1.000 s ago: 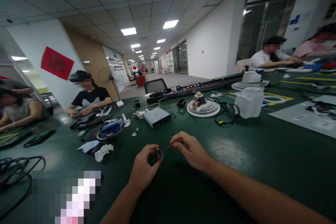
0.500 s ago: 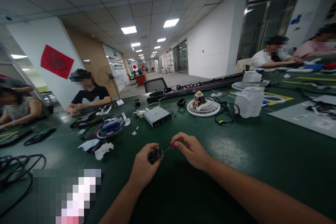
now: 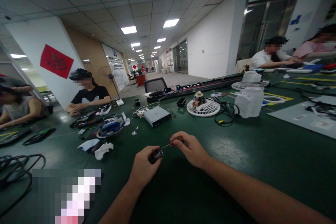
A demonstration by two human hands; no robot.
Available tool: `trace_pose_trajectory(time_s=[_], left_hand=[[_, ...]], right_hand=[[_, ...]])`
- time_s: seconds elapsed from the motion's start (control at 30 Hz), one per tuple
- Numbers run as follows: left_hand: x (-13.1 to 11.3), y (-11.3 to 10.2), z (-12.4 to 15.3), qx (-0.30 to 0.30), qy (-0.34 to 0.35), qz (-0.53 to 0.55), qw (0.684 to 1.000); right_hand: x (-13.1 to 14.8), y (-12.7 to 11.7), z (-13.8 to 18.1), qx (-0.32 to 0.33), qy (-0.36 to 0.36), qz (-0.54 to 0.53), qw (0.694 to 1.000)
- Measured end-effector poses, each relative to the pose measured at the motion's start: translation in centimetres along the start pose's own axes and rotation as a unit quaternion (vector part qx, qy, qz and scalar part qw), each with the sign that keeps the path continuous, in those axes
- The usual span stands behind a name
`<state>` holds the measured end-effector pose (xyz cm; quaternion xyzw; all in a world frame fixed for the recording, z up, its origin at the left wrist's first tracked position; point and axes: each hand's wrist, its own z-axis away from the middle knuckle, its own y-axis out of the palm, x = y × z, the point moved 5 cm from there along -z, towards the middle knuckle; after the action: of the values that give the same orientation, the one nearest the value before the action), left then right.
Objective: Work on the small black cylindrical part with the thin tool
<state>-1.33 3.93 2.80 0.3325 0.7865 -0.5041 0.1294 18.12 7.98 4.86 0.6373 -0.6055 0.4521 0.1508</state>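
Note:
My left hand (image 3: 145, 164) grips a small dark cylindrical part (image 3: 156, 154) between thumb and fingers, just above the green table (image 3: 189, 192). To its right, my right hand (image 3: 190, 148) is closed round the handle of a thin screwdriver (image 3: 166, 146). The thin metal shaft points left and down to the rim of the dark part. Whether the tip touches the part or goes inside it, I cannot tell. Most of the handle is hidden by my fingers.
Ahead lies a grey disc drive (image 3: 157, 116). Beyond it are a small black box (image 3: 181, 102), a white fan grille with a motor (image 3: 203, 106) and a white housing (image 3: 249, 102). An iron-like blue item (image 3: 110, 126) and crumpled paper (image 3: 104, 150) lie left. Several people sit around.
The dark part has tilted in my left hand, its open end turning upward. My right hand and the screwdriver have shifted slightly up and left.

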Motion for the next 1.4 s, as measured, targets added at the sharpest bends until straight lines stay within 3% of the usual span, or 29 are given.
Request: trace_pose_trajectory(time_s=[0.67,0.83,1.4], left_hand=[[-0.9,-0.2,0.1,0.023,0.014,-0.001,1.0],[-1.0,-0.1,0.1,0.024,0.017,0.0,1.0],[-1.1,-0.1,0.1,0.031,0.021,-0.011,0.999]], right_hand=[[-0.7,0.1,-0.1,0.002,0.029,-0.048,0.998],[-1.1,0.1,-0.2,-0.005,0.028,-0.104,0.994],[-0.8,0.3,-0.2,0.027,0.031,-0.084,0.996]])
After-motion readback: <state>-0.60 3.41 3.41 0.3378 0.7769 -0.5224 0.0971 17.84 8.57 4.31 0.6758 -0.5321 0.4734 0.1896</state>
